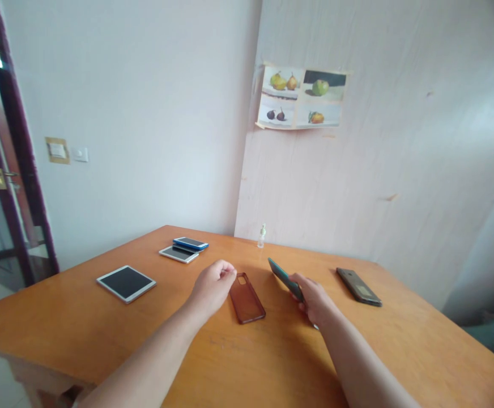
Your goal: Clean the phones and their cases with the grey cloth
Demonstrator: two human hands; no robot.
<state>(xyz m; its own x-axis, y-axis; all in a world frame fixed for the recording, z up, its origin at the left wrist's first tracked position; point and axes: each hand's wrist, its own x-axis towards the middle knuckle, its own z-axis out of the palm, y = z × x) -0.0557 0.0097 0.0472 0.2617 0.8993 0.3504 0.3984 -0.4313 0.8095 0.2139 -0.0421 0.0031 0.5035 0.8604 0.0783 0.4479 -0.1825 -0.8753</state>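
My right hand [310, 294] grips a smartphone [283, 277], tilted up off the table and seen nearly edge-on, with a teal-green edge. A translucent reddish-brown phone case [247, 303] lies on the table between my hands. At the upper left corner of the case is my left hand [215, 283], its fingers curled into a pinch. Whether a small thing sits between those fingertips, or whether they touch the case, I cannot tell.
A white tablet [126, 283] lies left on the wooden table [179, 362]. Behind it are a white device [179, 253] and a blue-edged phone [191, 243]. A small clear bottle [262, 236] stands near the wall; a dark phone [358, 287] lies right.
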